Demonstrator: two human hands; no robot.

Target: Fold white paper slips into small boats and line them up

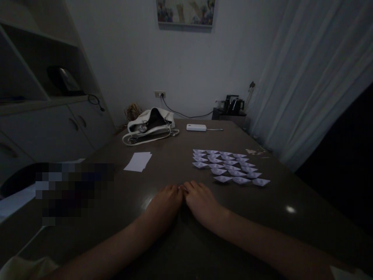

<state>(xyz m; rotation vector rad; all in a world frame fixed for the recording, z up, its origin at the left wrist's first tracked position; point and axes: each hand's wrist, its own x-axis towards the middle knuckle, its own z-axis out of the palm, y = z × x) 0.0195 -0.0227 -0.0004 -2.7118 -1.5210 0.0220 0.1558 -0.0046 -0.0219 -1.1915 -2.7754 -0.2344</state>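
dim room: pale wall (pixel 186 62) at the far side, dark smooth table (pixel 175 155) before it. at the near middle of the table, between the fingertips, a small white piece (pixel 181 188) shows as a sliver only; it appears to be paper, the rest being hidden. left hand (pixel 167 200) and right hand (pixel 202 202) are both closed, fingers curled, tips meeting in what looks like a pinch on it.

handling, as judged: light, thin, easily creased, crushed or torn, firmer along any fold. hold is best taken at the edges with light fingertips.

beyond the hands to the right, white paper boats (pixel 229 162) stand in close rows; judged equally light and liable to slide, best lifted by the hull ends. to the left, loose white sheets (pixel 138 161) lie flat, overlapping. farther out on the left, a white bag (pixel 159 127), top open. far middle, a white power bank (pixel 196 127) with a short cable (pixel 215 129). past the table's far right, a black kettle (pixel 236 105); along the right, a pale curtain (pixel 309 77).
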